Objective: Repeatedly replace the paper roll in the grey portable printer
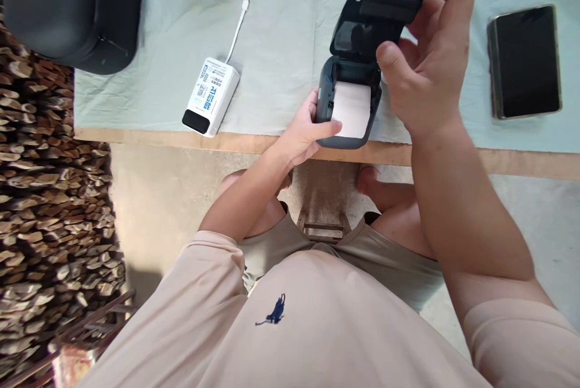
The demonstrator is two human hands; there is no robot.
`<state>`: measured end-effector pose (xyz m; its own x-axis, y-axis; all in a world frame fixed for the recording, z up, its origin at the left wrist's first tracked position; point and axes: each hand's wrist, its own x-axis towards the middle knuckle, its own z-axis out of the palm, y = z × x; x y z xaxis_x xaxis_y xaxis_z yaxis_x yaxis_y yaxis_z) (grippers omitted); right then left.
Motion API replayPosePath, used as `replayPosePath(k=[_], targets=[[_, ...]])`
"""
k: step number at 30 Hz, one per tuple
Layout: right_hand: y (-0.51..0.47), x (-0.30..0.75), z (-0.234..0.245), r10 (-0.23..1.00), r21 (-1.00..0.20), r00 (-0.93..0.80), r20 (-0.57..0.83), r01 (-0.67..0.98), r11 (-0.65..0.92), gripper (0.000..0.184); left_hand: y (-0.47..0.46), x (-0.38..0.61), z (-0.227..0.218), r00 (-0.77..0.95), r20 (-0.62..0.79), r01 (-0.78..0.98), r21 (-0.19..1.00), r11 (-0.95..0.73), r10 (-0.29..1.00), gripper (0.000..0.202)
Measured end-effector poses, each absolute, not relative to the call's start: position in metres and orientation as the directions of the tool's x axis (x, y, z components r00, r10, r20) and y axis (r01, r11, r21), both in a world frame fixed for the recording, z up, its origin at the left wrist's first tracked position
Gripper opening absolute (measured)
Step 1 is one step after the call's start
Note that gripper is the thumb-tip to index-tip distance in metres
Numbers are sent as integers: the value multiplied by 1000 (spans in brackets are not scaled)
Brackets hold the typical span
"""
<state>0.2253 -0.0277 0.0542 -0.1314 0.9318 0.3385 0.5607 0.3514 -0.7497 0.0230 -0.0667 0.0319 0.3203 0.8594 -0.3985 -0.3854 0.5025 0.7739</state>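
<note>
The dark device sits at the near edge of the worktop, probably so both hands reach it easily and its opening faces the person. The left hand grips its left side, fingers around the casing and thumb over the rim at the edge of the white paper, which seems to brace the body. The hinged lid stands raised at the far side, exposing the compartment. The right hand is at the lid's right edge, fingers parted and half curled; some tips are hidden, so I cannot tell whether they grip. The white power bank and black-screened phone lie well apart on either side, leaving working room
</note>
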Motion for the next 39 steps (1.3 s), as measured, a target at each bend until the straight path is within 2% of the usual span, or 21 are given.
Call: replayPosePath(k=[3, 5, 8, 12, 18, 23, 26, 28, 30, 34, 39], targets=[[-24, 223, 50, 889, -826, -30, 456, 356, 436, 47, -67, 23, 34, 310, -400, -386, 776, 499, 862, 77], [-24, 220, 48, 885, -831, -11, 465, 340, 441, 39, -68, 24, 35, 306, -381, -391, 786, 479, 873, 80], [-30, 218, 45, 883, -819, -37, 468, 356, 449, 40, -68, 24, 36, 310, -360, -394, 793, 464, 880, 79], [-38, 218, 40, 904, -786, -92, 418, 461, 411, 46, -67, 23, 33, 316, -360, -398, 790, 467, 878, 79], [-45, 219, 37, 925, -753, -77, 373, 557, 350, 41, -67, 22, 31, 325, -362, -428, 767, 477, 874, 86], [-47, 226, 31, 889, -710, -209, 407, 540, 451, 33, -68, 22, 29, 307, -379, -442, 756, 483, 873, 84], [-43, 227, 22, 906, -722, -142, 400, 560, 406, 28, -68, 22, 28, 324, -353, -444, 763, 470, 878, 88], [-39, 225, 13, 942, -789, -85, 326, 524, 321, 31, -68, 21, 29, 332, -345, -437, 768, 467, 878, 89], [-35, 223, 4, 973, -882, -55, 226, 413, 228, 43, -69, 21, 31, 336, -344, -435, 769, 468, 877, 92], [-34, 222, -8, 993, -976, -107, 45, 206, 67, 67, -70, 18, 33, 356, -354, -443, 751, 490, 865, 94], [-38, 225, -2, 987, -995, -156, -29, 102, -13, 82, -69, 17, 29, 395, -302, -459, 753, 471, 868, 68]])
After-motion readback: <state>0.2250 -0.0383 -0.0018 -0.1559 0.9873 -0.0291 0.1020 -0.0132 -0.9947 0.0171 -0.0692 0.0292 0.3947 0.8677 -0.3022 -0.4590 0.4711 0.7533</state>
